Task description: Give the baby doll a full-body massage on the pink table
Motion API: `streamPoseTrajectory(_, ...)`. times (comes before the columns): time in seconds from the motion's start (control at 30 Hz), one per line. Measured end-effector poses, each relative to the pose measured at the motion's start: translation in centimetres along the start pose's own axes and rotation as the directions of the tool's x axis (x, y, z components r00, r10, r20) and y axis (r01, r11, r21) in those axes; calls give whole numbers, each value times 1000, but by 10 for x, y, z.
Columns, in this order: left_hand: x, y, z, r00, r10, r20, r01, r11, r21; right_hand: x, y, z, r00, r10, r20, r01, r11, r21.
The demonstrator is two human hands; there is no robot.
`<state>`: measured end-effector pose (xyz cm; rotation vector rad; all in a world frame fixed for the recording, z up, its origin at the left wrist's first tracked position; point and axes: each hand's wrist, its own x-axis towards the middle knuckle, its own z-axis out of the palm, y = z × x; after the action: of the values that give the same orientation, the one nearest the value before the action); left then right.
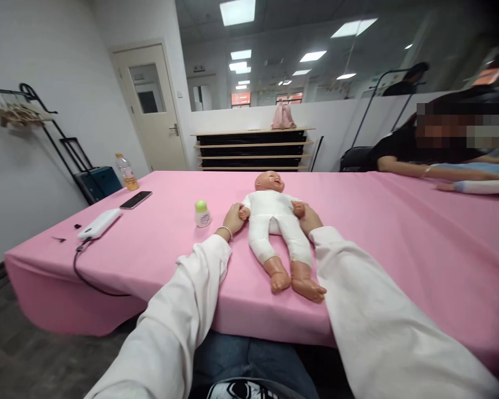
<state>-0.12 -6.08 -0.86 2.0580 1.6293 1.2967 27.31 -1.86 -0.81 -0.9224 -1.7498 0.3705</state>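
Pink tablecloth spreads beneath a baby doll with a white cloth body, lying on its back, feet toward the near edge. The left hand and right hand grip the doll's hands, fingers curled around them. A green-capped bottle stands near the left hand.

Cannot see all the fingers of the left hand or right hand, partly hidden by the doll. Cannot read the print on the small bottle, or identify the dark bit farther left. Cut off: rack at left, white sleeves at near edge. Blurred by blocks: head of the person at far right.
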Motion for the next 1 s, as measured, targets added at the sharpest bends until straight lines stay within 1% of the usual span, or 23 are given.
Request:
streamPoseTrajectory(0.1,1,-1,-1,1000,1,0,-1,1000,-10,-1,-2,-1,998,34,-55,-33,999,10)
streamPoseTrajectory(0.17,1,-2,-1,1000,-12,5,12,1000,-6,-3,-10,-2,998,19,-59,-15,998,62)
streamPoseTrajectory(0.3,2,-3,-1,1000,-20,7,20,1000,20,-5,-34,-4,999,-42,-19,45,979,200)
streamPoseTrajectory(0.4,2,-2,-2,1000,-20,6,19,999,27,-6,-43,-5,999,-24,39,14,973,232)
streamPoseTrajectory(0.47,1,0,-2,1000,-21,3,21,999,25,-6,-39,-4,999,15,48,-24,979,203)
streamPoseTrajectory(0.6,0,2,-2,1000,-22,3,21,1000,20,-3,-18,-3,997,82,-12,-81,994,74)
streamPoseTrajectory(0.7,-1,1,0,1000,-12,-4,12,1000,15,-2,-7,-3,997,76,-12,-77,997,-1)
streamPoseTrajectory(0.83,-1,-3,3,1000,0,-15,0,1000,14,-4,-7,-3,997,73,-1,-73,994,-77)
streamPoseTrajectory(1.0,-2,-3,4,1000,9,-19,-9,1000,1,-9,-7,-2,998,56,-9,-57,994,-97)
